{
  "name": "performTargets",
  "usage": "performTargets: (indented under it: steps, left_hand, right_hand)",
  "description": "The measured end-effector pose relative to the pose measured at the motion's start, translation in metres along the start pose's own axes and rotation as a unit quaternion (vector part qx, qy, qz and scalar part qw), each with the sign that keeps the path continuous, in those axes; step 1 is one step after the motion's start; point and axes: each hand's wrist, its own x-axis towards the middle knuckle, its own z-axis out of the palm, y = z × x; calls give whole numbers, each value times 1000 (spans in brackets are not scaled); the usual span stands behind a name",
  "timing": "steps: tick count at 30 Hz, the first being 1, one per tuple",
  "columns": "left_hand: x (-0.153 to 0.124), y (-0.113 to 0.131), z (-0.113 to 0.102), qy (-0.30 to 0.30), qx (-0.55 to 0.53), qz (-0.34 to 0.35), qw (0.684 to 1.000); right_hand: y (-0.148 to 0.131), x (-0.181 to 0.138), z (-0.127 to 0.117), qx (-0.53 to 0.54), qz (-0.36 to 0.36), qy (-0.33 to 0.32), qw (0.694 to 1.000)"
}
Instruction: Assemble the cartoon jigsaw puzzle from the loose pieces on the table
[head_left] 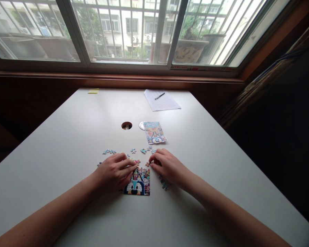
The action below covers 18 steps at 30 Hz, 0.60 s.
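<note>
A home room: white table [67, 144] beneath a barred window [123, 31].

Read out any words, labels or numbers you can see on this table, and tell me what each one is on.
No text can be read for certain.
Picture card: large letters along its top, too blurred to read.
Sheet of paper under the pen: faint rows of print or writing, too small to read.
Partly built puzzle between the left hand and right hand: cartoon picture only, no legible words.
Yellow note: nothing legible.
</note>
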Motion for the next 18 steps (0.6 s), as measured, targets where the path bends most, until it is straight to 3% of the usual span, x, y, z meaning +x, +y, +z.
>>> performTargets:
  steps: [18]
  left_hand:
    - [-3,-1,3,-14,11,20,1000]
  right_hand:
    - [-4,-2,4,-19,-5,4,1000]
